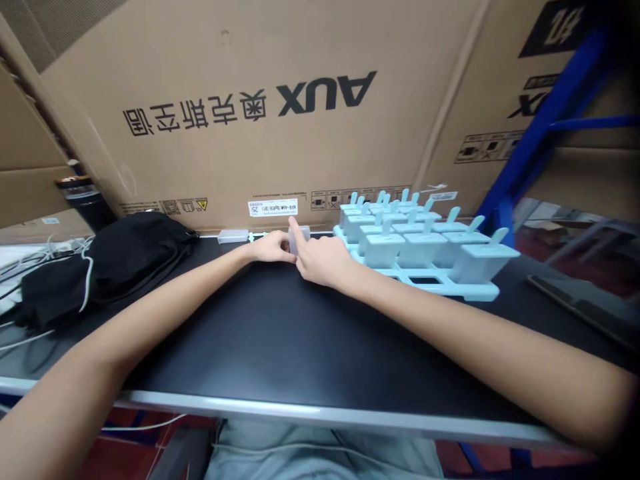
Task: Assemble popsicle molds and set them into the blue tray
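I see the small clear box (293,243) between both hands at the back of the worktop (260,333), near the cardboard (210,160). The left hand's (273,247) grip curls against it; the right hand (323,259) lays a straight index finger across. Whether either pinches, I cannot tell. My open room runs toward the pale front edge (300,409), between black cloth (135,247) and blue mould rack (475,291).

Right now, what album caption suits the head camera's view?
Left fingers and right fingers meet at a small translucent piece, beside light-blue popsicle moulds on a black tabletop.
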Tool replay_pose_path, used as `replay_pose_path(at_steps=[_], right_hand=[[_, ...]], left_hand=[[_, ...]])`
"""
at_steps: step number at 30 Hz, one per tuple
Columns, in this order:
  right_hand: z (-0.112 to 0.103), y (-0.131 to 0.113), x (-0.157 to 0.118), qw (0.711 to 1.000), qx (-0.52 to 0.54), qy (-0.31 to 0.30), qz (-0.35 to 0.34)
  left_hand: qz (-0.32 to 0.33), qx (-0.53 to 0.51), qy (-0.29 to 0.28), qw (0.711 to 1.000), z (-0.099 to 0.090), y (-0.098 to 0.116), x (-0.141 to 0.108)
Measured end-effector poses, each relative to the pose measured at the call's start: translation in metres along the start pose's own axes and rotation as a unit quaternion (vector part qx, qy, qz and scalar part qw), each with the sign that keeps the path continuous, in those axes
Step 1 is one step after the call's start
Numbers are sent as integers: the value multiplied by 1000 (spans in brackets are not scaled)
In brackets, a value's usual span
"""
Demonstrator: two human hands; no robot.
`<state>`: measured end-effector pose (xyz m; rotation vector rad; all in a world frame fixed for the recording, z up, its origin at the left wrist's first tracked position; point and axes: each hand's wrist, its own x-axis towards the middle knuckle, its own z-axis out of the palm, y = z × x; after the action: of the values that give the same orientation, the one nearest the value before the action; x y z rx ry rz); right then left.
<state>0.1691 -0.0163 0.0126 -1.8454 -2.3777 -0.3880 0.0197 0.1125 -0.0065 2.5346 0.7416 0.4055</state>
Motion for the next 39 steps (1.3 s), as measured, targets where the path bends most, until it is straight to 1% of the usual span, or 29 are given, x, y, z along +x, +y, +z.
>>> replay_pose_path(at_steps=[3,7,13,15,19,22,24,26,30,32,35,39], right_hand=[[-9,0,0,999,16,-20,-18],[-14,0,0,999,14,-29,-38],[-9,-1,-2,999,13,-46,-2],[-6,-2,-2,999,15,-42,5],[1,-3,-4,1000,11,-14,3],[7,-3,-9,1000,-3,-1,0],[11,-3,-13,1000,-7,19,-10],[15,-2,-17,997,-5,61,-36],[21,1,-19,983,3,167,-80],[21,2,-17,976,-2,197,-97],[22,4,-12,971,2,200,-130],[27,4,-10,973,45,185,-134]], left_hand=[[-4,-4,15,1000,7,0,-4],[46,-27,30,998,11,-1,-8],[77,32,43,996,11,3,-16],[78,55,39,995,10,4,-19],[57,85,31,994,9,10,-25],[31,94,44,994,11,19,-29],[21,96,47,994,13,25,-31],[27,98,42,994,14,30,-33],[64,121,33,990,15,33,-34],[75,149,20,986,15,32,-33],[68,182,-10,981,15,33,-31],[56,194,-24,979,15,38,-27]])
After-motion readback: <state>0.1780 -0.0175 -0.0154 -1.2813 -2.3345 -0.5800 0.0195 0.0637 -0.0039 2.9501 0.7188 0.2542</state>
